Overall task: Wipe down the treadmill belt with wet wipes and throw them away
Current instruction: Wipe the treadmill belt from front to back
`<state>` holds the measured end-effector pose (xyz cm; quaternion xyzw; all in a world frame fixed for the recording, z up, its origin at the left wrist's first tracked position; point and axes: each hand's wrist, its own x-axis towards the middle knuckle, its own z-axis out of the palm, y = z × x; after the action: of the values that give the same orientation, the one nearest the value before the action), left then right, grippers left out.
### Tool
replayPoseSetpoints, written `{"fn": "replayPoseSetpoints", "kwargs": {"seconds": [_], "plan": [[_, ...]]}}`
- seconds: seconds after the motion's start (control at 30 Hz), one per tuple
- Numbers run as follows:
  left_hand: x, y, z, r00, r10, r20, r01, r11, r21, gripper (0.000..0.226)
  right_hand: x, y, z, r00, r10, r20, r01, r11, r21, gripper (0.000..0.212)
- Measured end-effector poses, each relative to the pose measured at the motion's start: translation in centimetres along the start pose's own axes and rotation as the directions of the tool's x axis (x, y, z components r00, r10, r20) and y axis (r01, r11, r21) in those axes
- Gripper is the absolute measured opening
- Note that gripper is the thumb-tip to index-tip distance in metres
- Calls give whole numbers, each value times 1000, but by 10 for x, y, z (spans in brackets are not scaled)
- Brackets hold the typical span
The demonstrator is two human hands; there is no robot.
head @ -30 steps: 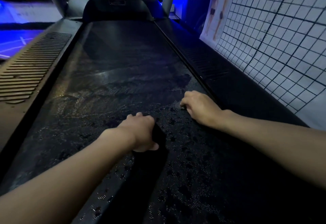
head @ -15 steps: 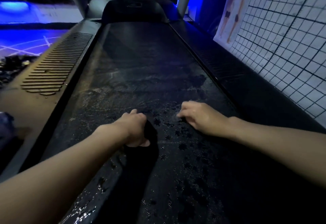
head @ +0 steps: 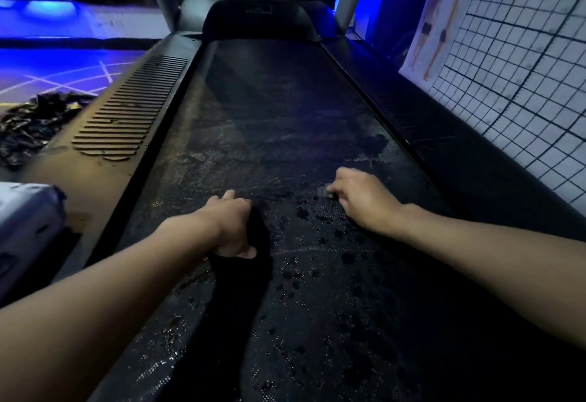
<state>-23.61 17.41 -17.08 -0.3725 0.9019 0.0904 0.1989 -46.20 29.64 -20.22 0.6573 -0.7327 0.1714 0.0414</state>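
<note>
The dark treadmill belt runs away from me, with wet blotches across its near half. My right hand lies on the belt right of centre. Its curled fingers press a small grey wet wipe, of which only an edge shows at the fingertips. My left hand rests on the belt left of centre with its fingers curled under and its thumb toward me. Nothing shows in it. A dark shadow trails from the left hand toward me.
A ribbed side rail runs along the left of the belt and a dark rail along the right, against a gridded wall poster. A crumpled black plastic bag and a white pack lie to the left. The motor cover closes the far end.
The view has swung left, bringing the black bag and white pack into sight. My right hand has slid from the belt's right edge toward the middle. My left hand has barely moved.
</note>
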Motion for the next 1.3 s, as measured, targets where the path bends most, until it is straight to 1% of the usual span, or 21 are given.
{"fn": "replayPoseSetpoints", "kwargs": {"seconds": [0.07, 0.13, 0.2, 0.27, 0.3, 0.37, 0.47, 0.5, 0.6, 0.63, 0.7, 0.77, 0.8, 0.87, 0.97, 1.0, 1.03, 1.1, 1.17, 1.2, 1.3], "plan": [[-4, -7, 3, 999, -39, -20, 39, 999, -18, 83, -13, -20, 4, 984, -164, 67, 161, 985, 57, 24], [-9, -10, 3, 995, -95, -33, 94, 995, -16, 86, -16, -29, -2, 957, -254, 142, 245, 966, 78, 25], [-16, -11, 2, 990, -128, -58, 128, 992, -11, 90, -3, -21, -5, 974, -201, 102, 198, 979, 45, 29], [-18, -13, 1, 992, -112, -54, 111, 994, -20, 91, 8, -16, 0, 996, -86, 18, 85, 996, 30, 34], [-18, -16, 0, 995, -94, -41, 93, 996, -15, 92, 10, -21, 3, 998, -69, -8, 70, 997, 28, 36], [-14, -23, 0, 999, -52, -11, 52, 998, 25, 95, 5, -38, 10, 986, -166, 9, 165, 985, 60, 33], [-12, -31, 2, 1000, 7, 1, -7, 998, 63, 98, -2, -54, 8, 932, -334, 142, 321, 941, 105, 27], [-13, -31, 3, 1000, 19, -5, -19, 998, 65, 96, 4, -50, 8, 934, -322, 152, 314, 946, 77, 28], [-15, -33, 5, 1000, 10, -17, -9, 999, 44, 90, 27, -31, 15, 995, -89, 48, 88, 996, 27, 26], [-16, -35, 6, 1000, 4, -20, -3, 999, 34, 86, 30, -31, 19, 999, -53, 6, 52, 998, 33, 24], [-17, -40, 6, 1000, -1, -18, 2, 1000, 10, 80, 25, -46, 25, 989, -145, -11, 145, 988, 56, 22], [-18, -43, 5, 1000, -1, -24, 0, 1000, -5, 78, 12, -65, 22, 951, -299, 79, 288, 949, 131, 22], [-19, -45, 6, 1000, -2, -30, 2, 1000, 2, 79, 10, -71, 18, 932, -339, 129, 320, 936, 148, 22], [-21, -44, 6, 999, -22, -46, 23, 999, 31, 81, 22, -66, 15, 941, -312, 131, 299, 948, 109, 21], [-27, -44, 4, 990, -112, -81, 116, 992, 47, 87, 43, -54, 25, 996, -93, -16, 93, 994, 63, 18], [-28, -46, 4, 989, -121, -90, 125, 991, 45, 87, 44, -61, 29, 995, -93, -38, 96, 994, 60, 18], [-29, -48, 5, 989, -115, -98, 119, 992, 42, 85, 40, -70, 31, 988, -150, -41, 153, 985, 74, 19], [-31, -54, 6, 989, -91, -119, 95, 995, 33, 82, 29, -89, 31, 946, -321, 57, 309, 938, 156, 20], [-32, -57, 5, 991, -72, -113, 76, 997, 28, 81, 32, -91, 26, 919, -374, 128, 355, 923, 149, 19], [-32, -59, 4, 993, -67, -94, 70, 997, 25, 82, 41, -86, 26, 933, -346, 103, 333, 935, 125, 19], [-31, -66, 4, 998, -48, -31, 48, 999, 11, 84, 64, -73, 34, 994, -110, -20, 111, 990, 84, 21]]}}
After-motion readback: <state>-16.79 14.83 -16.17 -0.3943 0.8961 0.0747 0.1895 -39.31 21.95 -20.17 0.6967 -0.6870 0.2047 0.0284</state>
